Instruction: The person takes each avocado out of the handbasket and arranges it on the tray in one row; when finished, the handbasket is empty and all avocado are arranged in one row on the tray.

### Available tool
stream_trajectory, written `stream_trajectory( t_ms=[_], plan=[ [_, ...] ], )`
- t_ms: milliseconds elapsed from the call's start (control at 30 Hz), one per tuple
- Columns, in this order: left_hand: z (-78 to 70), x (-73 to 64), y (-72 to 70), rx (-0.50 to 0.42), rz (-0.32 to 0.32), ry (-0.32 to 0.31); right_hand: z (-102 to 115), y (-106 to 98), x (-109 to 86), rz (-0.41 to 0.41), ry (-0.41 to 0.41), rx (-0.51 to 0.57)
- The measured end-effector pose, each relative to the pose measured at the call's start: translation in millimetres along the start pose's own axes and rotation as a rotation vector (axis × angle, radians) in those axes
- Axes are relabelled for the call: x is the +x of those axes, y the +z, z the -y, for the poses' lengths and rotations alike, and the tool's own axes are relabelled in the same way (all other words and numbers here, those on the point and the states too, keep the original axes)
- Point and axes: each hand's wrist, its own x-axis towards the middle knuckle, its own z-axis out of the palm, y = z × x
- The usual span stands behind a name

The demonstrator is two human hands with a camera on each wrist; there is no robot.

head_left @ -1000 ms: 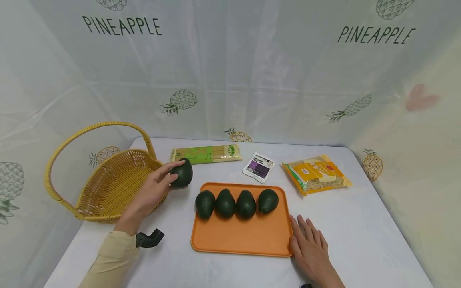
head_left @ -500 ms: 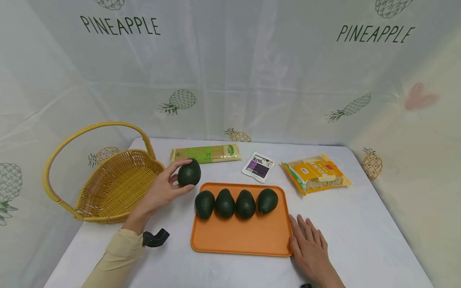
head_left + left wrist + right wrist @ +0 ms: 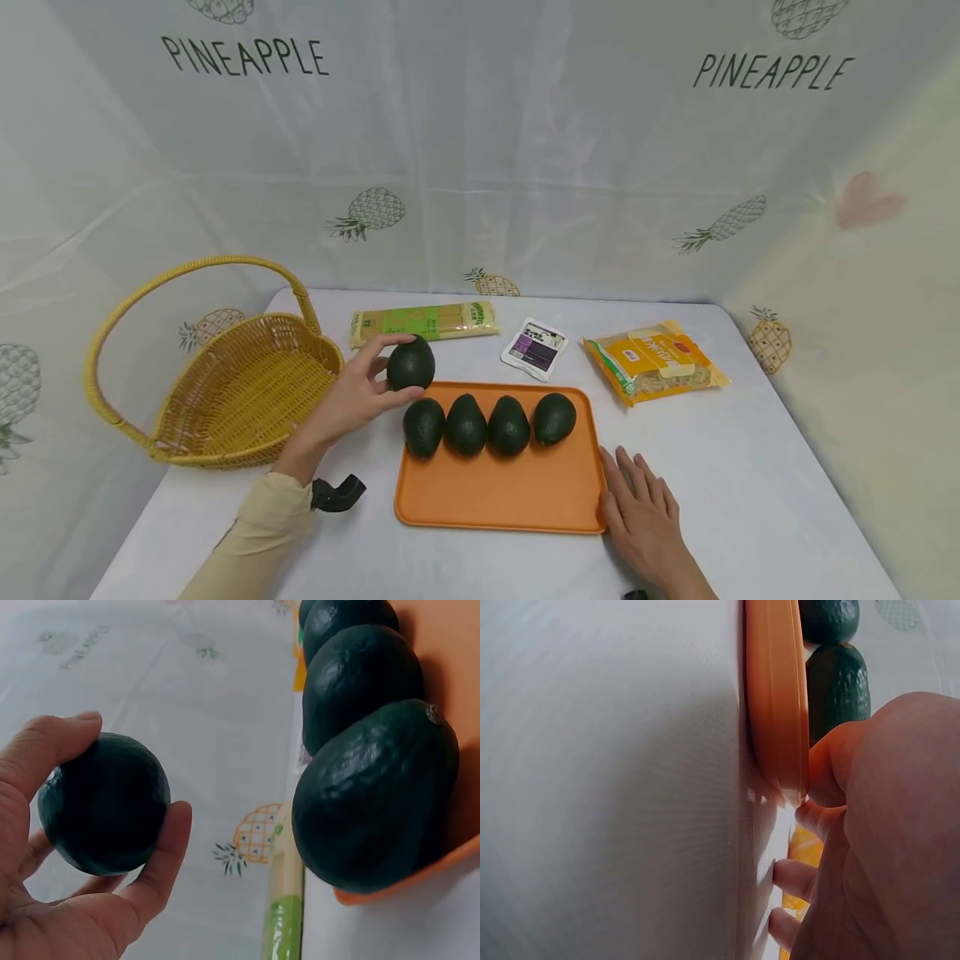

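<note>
My left hand pinches a dark green avocado between thumb and fingers, above the back left corner of an orange tray. In the left wrist view this held avocado hangs apart from the tray's row. Several more avocados stand side by side along the tray's back half, and the front half shows bare orange. At the tray's right edge lies my right hand, its fingers extended. The right wrist view shows the thumb against the tray's rim, with the other fingertips down by the table.
A yellow wicker basket with a tall handle stands at the left. Behind the tray lie a green noodle packet, a white and purple sachet and a yellow food bag. A pineapple-print curtain hangs behind the table.
My left hand has carried the avocado rightward, from beside the basket to the tray's back left corner. The right hand and the tray's avocados have stayed put.
</note>
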Motion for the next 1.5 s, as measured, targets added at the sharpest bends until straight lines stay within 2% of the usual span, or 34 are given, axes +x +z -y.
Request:
stream_trajectory(
  t_ms=[267,467,700,933,1200,1500],
  plan=[
    [-4.8,9.5,11.8,0.075,0.010,0.036,0.1,0.4,-0.7,-0.008,-0.006,-0.006],
    [-12.0,15.6,22.1,0.077,0.047,0.097,-0.5,0.6,-0.7,-0.021,-0.011,-0.007],
    [-18.7,20.1,35.5,0.123,0.094,0.135,-0.9,0.1,0.0,-0.008,-0.002,-0.004],
    [-21.9,25.6,47.1,0.184,0.106,0.234,-2.7,0.7,0.1,-0.014,-0.008,-0.001],
    [-22.6,31.3,59.7,0.269,0.133,0.272,-2.3,0.7,0.9,-0.006,0.001,-0.011],
    [-26.8,36.2,74.8,0.316,0.173,0.327,-0.8,1.1,2.0,0.000,0.010,-0.007]
  ],
)
